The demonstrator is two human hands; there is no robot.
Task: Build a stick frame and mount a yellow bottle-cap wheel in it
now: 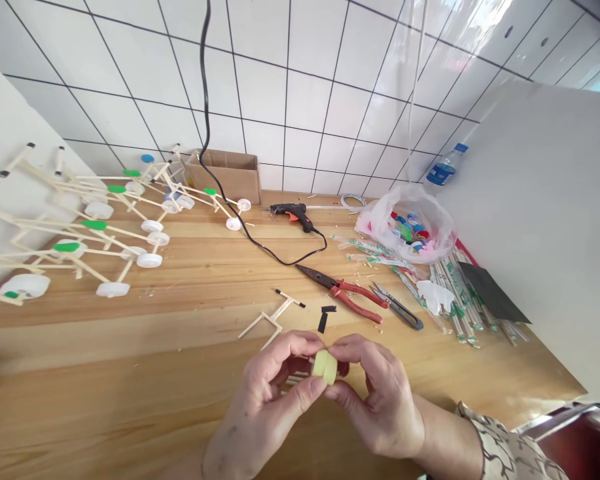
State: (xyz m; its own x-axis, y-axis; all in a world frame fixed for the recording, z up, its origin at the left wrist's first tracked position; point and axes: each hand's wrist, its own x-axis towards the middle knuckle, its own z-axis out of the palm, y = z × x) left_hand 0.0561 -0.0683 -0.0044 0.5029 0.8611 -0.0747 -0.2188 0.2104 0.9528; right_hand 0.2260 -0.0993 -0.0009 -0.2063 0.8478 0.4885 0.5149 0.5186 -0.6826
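Near the front of the table, my left hand (270,407) and my right hand (380,400) meet around a small pale yellow round piece (325,367), like bottle caps set face to face. Thumbs and fingertips of both hands pinch it from its two sides. Something reddish shows partly behind it, mostly hidden by my fingers. Just beyond my left hand lies a small frame of thin wooden sticks (275,316) with black-wrapped ends. Two black strips (323,323) rest on the wood beyond my fingertips.
Red-handled pliers (353,297), thread snips (400,308) and a corded glue gun (295,215) lie beyond my hands. At right are wrapped straws (455,300) and a plastic bag (405,220) of bottle caps. Stick-built wheeled models (105,227) fill the left, by a cardboard box (233,175).
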